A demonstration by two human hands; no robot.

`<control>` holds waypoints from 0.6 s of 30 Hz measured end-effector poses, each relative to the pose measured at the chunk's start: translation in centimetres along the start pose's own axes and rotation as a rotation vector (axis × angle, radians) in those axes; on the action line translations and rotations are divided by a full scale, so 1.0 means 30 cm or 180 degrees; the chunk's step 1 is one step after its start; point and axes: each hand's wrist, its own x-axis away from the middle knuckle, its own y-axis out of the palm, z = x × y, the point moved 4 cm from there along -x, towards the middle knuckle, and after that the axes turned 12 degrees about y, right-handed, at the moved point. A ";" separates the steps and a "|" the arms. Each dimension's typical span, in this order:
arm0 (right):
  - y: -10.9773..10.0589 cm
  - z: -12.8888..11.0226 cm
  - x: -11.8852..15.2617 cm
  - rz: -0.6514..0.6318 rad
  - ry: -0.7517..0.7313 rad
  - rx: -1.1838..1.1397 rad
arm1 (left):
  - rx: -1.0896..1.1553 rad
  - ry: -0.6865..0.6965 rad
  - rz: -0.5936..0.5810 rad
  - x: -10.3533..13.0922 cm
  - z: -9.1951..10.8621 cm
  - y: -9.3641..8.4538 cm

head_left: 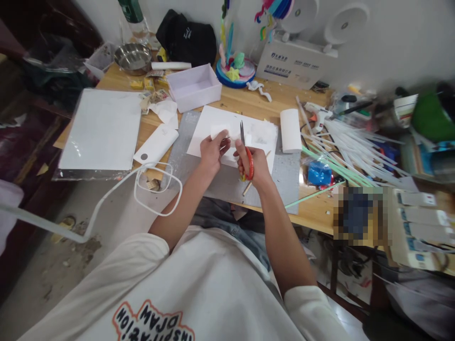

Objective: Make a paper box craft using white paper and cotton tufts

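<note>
Scissor work, by the look of it, above a flat white sheet of paper (200,134) on a grey rectangular mat (223,183). Your left hand (211,154) is part curled, thumb and forefinger closed on a small pale piece, seemingly paper (216,129); the piece sits over the sheet, white on white, so its edges are hard to read (its lower end is lost behind your fingers). Your right hand (259,166) is wrapped round red-handled metal scissors (250,163), their dark tips pointing away from you, just to the right of the piece. Blades look together or nearly so; exact gap cannot be told. The two hands are near each other, apart, over the near part of the sheet.

For a clean snip, you would do well to bring the piece to the blades rather than chase it, pinch close to the line but with your left fingertips out of the blade path, and use the deeper part of the blades for control. Thin stock likely flexes, so a light, steady tension should help. Mind the slim wooden stick (246,188) below your right hand; near the worktop's (313,208) front edge, it could roll if nudged
</note>
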 end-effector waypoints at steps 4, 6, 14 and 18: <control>-0.020 -0.038 0.000 -0.0196 -0.0006 -0.0322 | -0.0103 0.0159 -0.0092 0.008 0.026 -0.005; -0.036 -0.045 0.003 -0.0277 0.0035 -0.0547 | -0.0127 0.0145 -0.0075 0.012 0.035 -0.005; -0.090 -0.024 0.094 0.0499 -0.0821 -0.0252 | -0.0324 0.0183 -0.0240 0.077 0.046 0.008; -0.056 -0.021 0.115 0.0663 -0.1047 -0.0535 | -0.0691 0.0521 -0.0531 0.150 0.010 0.031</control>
